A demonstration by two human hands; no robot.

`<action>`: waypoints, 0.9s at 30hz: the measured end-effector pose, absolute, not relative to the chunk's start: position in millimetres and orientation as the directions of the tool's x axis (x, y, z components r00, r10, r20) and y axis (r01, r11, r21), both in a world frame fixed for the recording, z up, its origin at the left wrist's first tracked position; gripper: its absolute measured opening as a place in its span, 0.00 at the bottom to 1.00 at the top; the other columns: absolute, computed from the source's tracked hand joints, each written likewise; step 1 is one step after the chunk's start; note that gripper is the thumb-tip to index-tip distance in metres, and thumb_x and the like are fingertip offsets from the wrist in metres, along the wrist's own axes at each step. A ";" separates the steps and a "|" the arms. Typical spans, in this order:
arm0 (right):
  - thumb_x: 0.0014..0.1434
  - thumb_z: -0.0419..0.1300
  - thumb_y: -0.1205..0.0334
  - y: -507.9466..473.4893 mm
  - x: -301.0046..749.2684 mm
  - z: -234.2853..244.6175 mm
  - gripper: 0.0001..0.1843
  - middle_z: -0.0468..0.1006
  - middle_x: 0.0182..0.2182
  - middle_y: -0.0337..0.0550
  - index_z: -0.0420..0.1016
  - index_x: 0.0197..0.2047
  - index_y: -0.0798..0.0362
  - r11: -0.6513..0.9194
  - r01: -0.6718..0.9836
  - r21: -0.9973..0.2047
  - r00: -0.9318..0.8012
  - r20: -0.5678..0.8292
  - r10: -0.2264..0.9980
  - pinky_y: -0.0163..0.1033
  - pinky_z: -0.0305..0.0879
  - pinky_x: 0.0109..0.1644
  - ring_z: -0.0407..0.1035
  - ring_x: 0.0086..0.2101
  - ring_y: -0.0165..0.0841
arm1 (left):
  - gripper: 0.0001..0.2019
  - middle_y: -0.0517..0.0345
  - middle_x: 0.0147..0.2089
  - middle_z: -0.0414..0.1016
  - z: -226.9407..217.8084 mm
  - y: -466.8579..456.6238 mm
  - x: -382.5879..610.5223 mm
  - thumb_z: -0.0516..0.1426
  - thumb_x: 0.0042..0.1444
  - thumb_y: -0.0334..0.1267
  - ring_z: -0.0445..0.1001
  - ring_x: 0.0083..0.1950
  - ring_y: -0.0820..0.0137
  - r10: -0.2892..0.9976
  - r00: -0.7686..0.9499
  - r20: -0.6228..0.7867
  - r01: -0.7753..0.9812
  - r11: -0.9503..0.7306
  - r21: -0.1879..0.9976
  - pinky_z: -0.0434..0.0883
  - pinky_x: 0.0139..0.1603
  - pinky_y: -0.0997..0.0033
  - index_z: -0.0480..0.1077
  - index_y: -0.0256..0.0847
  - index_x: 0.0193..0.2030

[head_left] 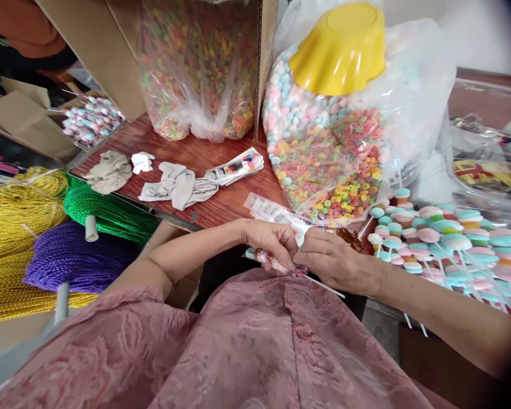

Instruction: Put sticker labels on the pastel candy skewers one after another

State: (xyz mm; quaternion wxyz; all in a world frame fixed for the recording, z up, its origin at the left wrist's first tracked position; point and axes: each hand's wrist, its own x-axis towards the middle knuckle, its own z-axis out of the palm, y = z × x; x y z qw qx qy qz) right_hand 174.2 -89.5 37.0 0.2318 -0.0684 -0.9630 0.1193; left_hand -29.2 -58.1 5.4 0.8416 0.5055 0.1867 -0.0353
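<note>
My left hand (272, 241) and my right hand (334, 260) meet just off the near edge of the wooden table (204, 156), above my pink blouse (255, 341). Both pinch the same wrapped candy stick (272, 262): my left fingers are pressed together over its clear-sleeved head, and my right thumb and fingers are closed on the sleeve where the white stick comes out, the stick slanting away under my right wrist. Just beyond my hands, at the table's near edge, lie flat printed clear sleeves (268, 210). To the right of them a heap of pastel marshmallow lollipops (443, 238) covers the table's near right part. Behind that stands a large clear bag of coloured cereal rings and marshmallows (323, 153) with a yellow bowl (340, 48) upside down on top. Further left on the table are crumpled grey cloths (176, 184) and a small packet (236, 167). Off the table's left edge sit spools of gold, green and purple cord (68, 250).
</note>
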 end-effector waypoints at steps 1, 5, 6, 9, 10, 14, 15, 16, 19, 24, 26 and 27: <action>0.68 0.46 0.70 -91.0 173.2 37.6 0.14 0.72 0.27 0.43 0.72 0.38 0.55 0.973 0.075 -0.219 -0.890 0.426 0.164 0.40 0.58 0.37 0.60 0.30 0.33 | 0.14 0.54 0.23 0.78 5.8 -60.2 -27.8 0.73 0.36 0.44 0.73 0.20 0.70 0.122 0.931 -0.345 0.246 0.488 0.837 0.71 0.18 0.73 0.78 0.37 0.24; 0.69 0.45 0.70 -95.1 168.5 47.9 0.17 0.71 0.26 0.42 0.71 0.33 0.53 0.992 0.121 -0.032 -0.903 0.411 0.124 0.41 0.53 0.35 0.59 0.29 0.33 | 0.15 0.54 0.23 0.78 11.5 -56.5 -25.6 0.74 0.31 0.42 0.74 0.22 0.65 0.155 0.940 -0.304 0.214 0.426 0.879 0.72 0.20 0.68 0.79 0.38 0.25; 0.69 0.45 0.70 -95.9 168.2 52.0 0.17 0.73 0.29 0.43 0.72 0.34 0.53 0.990 0.141 -0.004 -0.904 0.407 0.131 0.41 0.54 0.36 0.61 0.31 0.33 | 0.14 0.54 0.22 0.77 14.5 -51.3 -27.5 0.74 0.31 0.41 0.73 0.22 0.65 0.152 0.942 -0.300 0.224 0.380 0.897 0.72 0.21 0.68 0.79 0.38 0.24; 0.69 0.45 0.69 -98.8 171.5 60.5 0.15 0.77 0.36 0.47 0.73 0.38 0.54 0.979 0.199 0.041 -0.906 0.390 0.168 0.43 0.55 0.41 0.65 0.37 0.35 | 0.11 0.57 0.21 0.75 30.6 -30.5 -40.8 0.73 0.32 0.40 0.71 0.22 0.68 0.189 0.932 -0.309 0.278 0.172 0.945 0.68 0.21 0.71 0.78 0.39 0.22; 0.69 0.46 0.69 -99.4 173.7 60.7 0.15 0.77 0.34 0.46 0.73 0.39 0.54 0.975 0.218 0.052 -0.909 0.373 0.183 0.43 0.55 0.40 0.65 0.36 0.35 | 0.12 0.59 0.20 0.73 39.2 -25.3 -46.3 0.73 0.31 0.40 0.71 0.22 0.69 0.279 0.918 -0.283 0.273 0.074 0.959 0.66 0.22 0.72 0.78 0.40 0.22; 0.65 0.51 0.68 -88.7 182.9 51.7 0.10 0.72 0.24 0.41 0.73 0.36 0.53 0.924 0.374 -0.076 -0.887 0.262 0.381 0.42 0.50 0.34 0.59 0.27 0.32 | 0.13 0.63 0.23 0.69 81.8 -38.5 -53.9 0.70 0.39 0.44 0.69 0.27 0.72 0.674 0.729 0.121 0.292 -0.465 0.836 0.66 0.30 0.73 0.74 0.40 0.22; 0.63 0.52 0.67 -81.9 184.4 50.8 0.09 0.71 0.23 0.40 0.73 0.35 0.53 0.875 0.451 -0.176 -0.843 0.239 0.483 0.41 0.50 0.34 0.58 0.26 0.31 | 0.11 0.60 0.26 0.70 89.5 -50.2 -50.0 0.67 0.47 0.43 0.70 0.31 0.71 0.666 0.720 0.196 0.338 -0.583 0.739 0.67 0.35 0.71 0.73 0.40 0.24; 0.62 0.52 0.65 -74.4 185.2 51.9 0.09 0.69 0.22 0.39 0.72 0.33 0.53 0.795 0.529 -0.297 -0.773 0.217 0.596 0.40 0.49 0.33 0.58 0.25 0.30 | 0.08 0.56 0.31 0.72 93.4 -62.7 -44.2 0.62 0.54 0.39 0.71 0.36 0.68 0.648 0.713 0.266 0.384 -0.679 0.625 0.68 0.40 0.68 0.73 0.39 0.27; 0.60 0.53 0.62 -57.8 182.9 65.0 0.11 0.62 0.19 0.35 0.68 0.26 0.52 0.460 0.572 -0.679 -0.475 0.183 0.861 0.37 0.49 0.31 0.54 0.23 0.27 | 0.07 0.47 0.43 0.76 79.6 -86.5 -23.4 0.54 0.61 0.32 0.72 0.45 0.62 0.410 0.864 0.292 0.302 -0.887 0.350 0.69 0.45 0.61 0.74 0.41 0.36; 0.53 0.58 0.57 -69.2 168.0 70.8 0.09 0.59 0.18 0.32 0.67 0.24 0.51 0.047 0.137 -0.989 -0.418 -0.015 0.909 0.34 0.47 0.25 0.50 0.20 0.25 | 0.13 0.46 0.44 0.78 38.4 -50.6 -7.1 0.52 0.65 0.38 0.76 0.46 0.62 0.618 0.699 0.360 0.270 -0.694 0.668 0.73 0.44 0.64 0.73 0.36 0.51; 0.52 0.59 0.57 -71.9 167.3 64.4 0.09 0.60 0.18 0.32 0.67 0.24 0.51 0.034 0.127 -0.991 -0.411 -0.021 0.911 0.34 0.48 0.25 0.51 0.20 0.25 | 0.17 0.46 0.53 0.76 35.1 -38.9 -6.6 0.53 0.66 0.44 0.73 0.56 0.60 0.687 0.521 0.506 0.145 -0.656 0.741 0.72 0.53 0.61 0.71 0.39 0.57; 0.52 0.59 0.58 -71.0 168.3 61.9 0.09 0.62 0.18 0.33 0.67 0.23 0.51 0.090 0.166 -0.982 -0.372 0.022 0.928 0.35 0.50 0.26 0.53 0.21 0.26 | 0.21 0.44 0.60 0.71 34.4 -37.6 -6.0 0.55 0.64 0.48 0.68 0.63 0.58 0.691 0.455 0.562 0.135 -0.678 0.723 0.69 0.59 0.58 0.68 0.41 0.61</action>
